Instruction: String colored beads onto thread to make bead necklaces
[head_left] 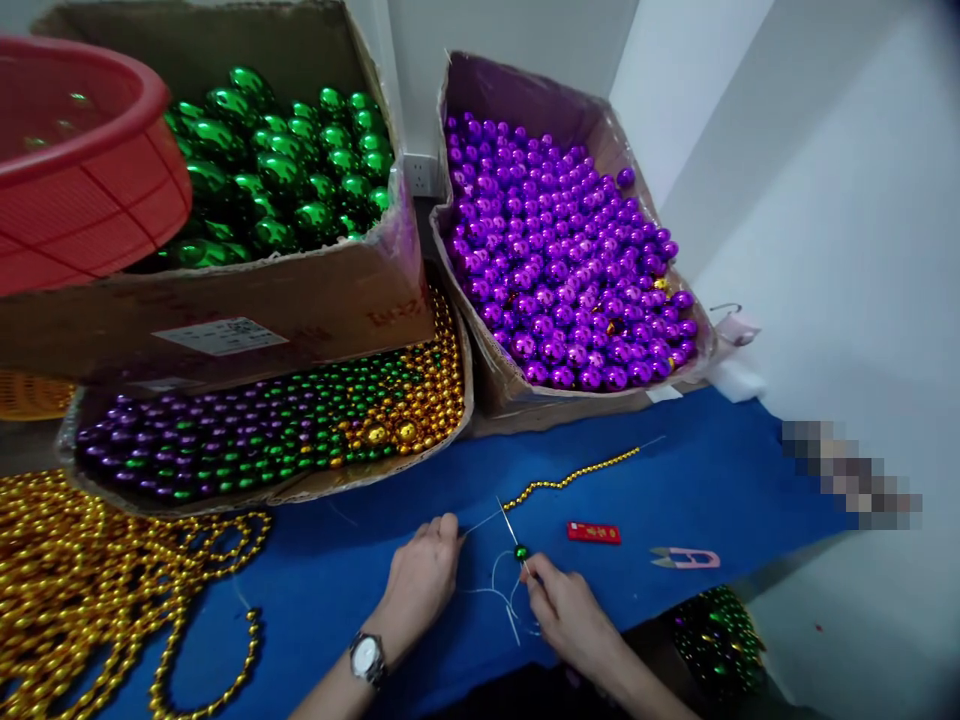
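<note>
My left hand (425,565), with a watch (367,658) on its wrist, is closed in a pinch on a pale thread (480,523). This thread runs toward a short strand of small gold beads (559,484) on the blue cloth (360,600). Between finger and thumb, my right hand (566,605) grips a needle (509,522) that slants up to the left. A round green bead (521,552) sits on the needle, just above the right fingertips. Loops of thread (491,592) lie between my hands.
Behind the cloth stand cartons of purple balls (555,270), green balls (281,170) and mixed small beads (247,430). Long gold bead strands (75,590) heap at left, below a red basket (90,190). Pink thread snips (686,558) and a small red packet (593,533) lie right.
</note>
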